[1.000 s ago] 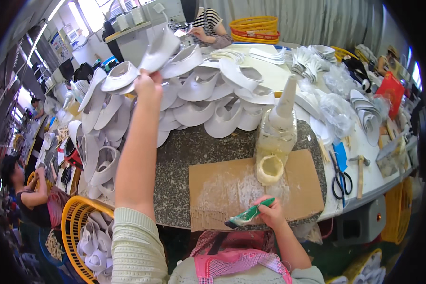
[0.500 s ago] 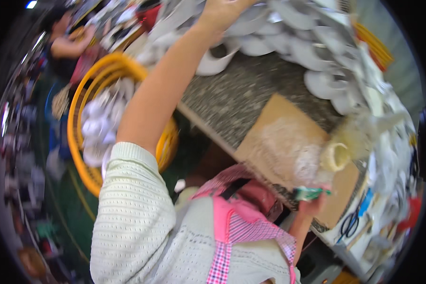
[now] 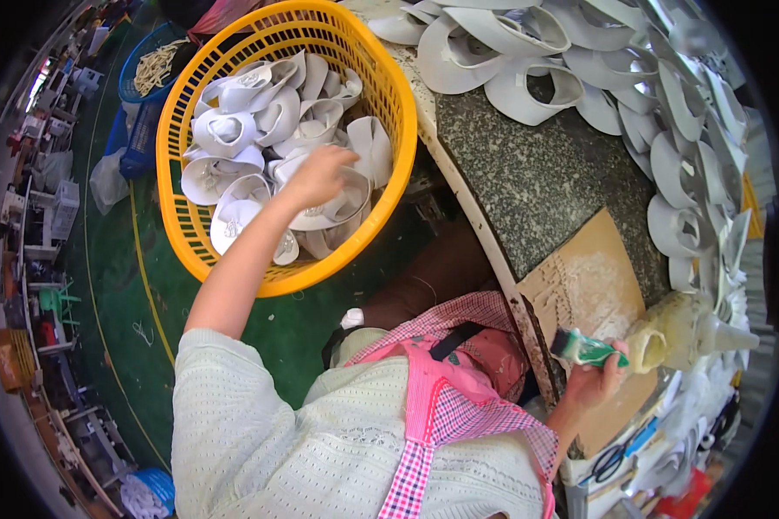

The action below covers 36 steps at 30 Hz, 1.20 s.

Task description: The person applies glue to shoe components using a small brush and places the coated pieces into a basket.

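My left hand (image 3: 317, 178) is down in the yellow plastic basket (image 3: 175, 208). Its fingers are closed at the edge of a white shoe upper (image 3: 348, 204) among several others, some with silvery ornaments; the fingertips are partly hidden. At the right, my right hand (image 3: 594, 381) grips a green-handled brush (image 3: 594, 350) whose dark bristles point left, over a piece of cardboard (image 3: 571, 277) smeared with white residue. Right beside this hand lies a translucent, yellowish plastic bottle (image 3: 679, 333) on its side, its open end crusted and facing the hand.
White curved uppers (image 3: 528, 91) are piled along the far and right edges of the speckled dark tabletop (image 3: 528, 164). Scissors (image 3: 610, 463) lie near the lower right corner. A blue basket (image 3: 138, 73) stands on the green floor (image 3: 117, 259), beyond the yellow one.
My left hand has come from the pile on the table down into the yellow basket. My right hand still holds the brush, and the view has swung left.
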Each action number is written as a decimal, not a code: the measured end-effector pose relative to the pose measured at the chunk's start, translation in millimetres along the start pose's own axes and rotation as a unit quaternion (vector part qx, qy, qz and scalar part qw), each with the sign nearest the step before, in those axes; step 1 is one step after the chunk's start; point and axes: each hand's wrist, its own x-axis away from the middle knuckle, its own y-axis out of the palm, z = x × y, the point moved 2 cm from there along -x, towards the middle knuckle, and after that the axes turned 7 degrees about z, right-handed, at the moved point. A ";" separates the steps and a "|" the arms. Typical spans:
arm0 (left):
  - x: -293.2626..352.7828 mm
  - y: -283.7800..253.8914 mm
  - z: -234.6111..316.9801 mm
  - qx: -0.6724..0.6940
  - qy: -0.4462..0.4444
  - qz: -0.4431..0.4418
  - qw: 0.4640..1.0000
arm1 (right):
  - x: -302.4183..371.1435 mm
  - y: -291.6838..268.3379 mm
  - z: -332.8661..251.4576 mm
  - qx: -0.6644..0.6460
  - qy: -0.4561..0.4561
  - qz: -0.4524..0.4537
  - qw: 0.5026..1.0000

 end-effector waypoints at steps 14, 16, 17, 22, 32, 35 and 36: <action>-91.7 -163.0 96.4 0.014 0.147 0.270 0.952 | 10.7 -48.1 -26.6 0.102 -0.069 0.175 0.977; -105.0 -150.6 153.2 0.149 0.132 0.350 0.915 | 5.2 -52.9 -39.3 0.169 -0.143 0.179 0.959; -109.0 -146.5 155.2 0.175 0.177 0.364 0.898 | 2.8 -51.4 -52.8 0.242 -0.192 0.189 0.932; -94.2 5.3 258.8 0.275 0.210 0.111 0.932 | -0.6 -56.7 -101.9 0.397 -0.296 0.235 0.837; -81.8 5.2 294.5 0.109 0.422 -0.060 0.898 | -52.3 -83.9 -92.2 0.642 -0.362 0.186 0.650; -73.3 14.2 308.5 0.143 0.470 -0.054 0.870 | -52.7 -89.6 -123.9 0.557 -0.318 0.166 0.749; -71.9 22.5 304.1 0.135 0.451 -0.056 0.880 | -50.2 -87.7 -123.9 0.473 -0.314 0.198 0.799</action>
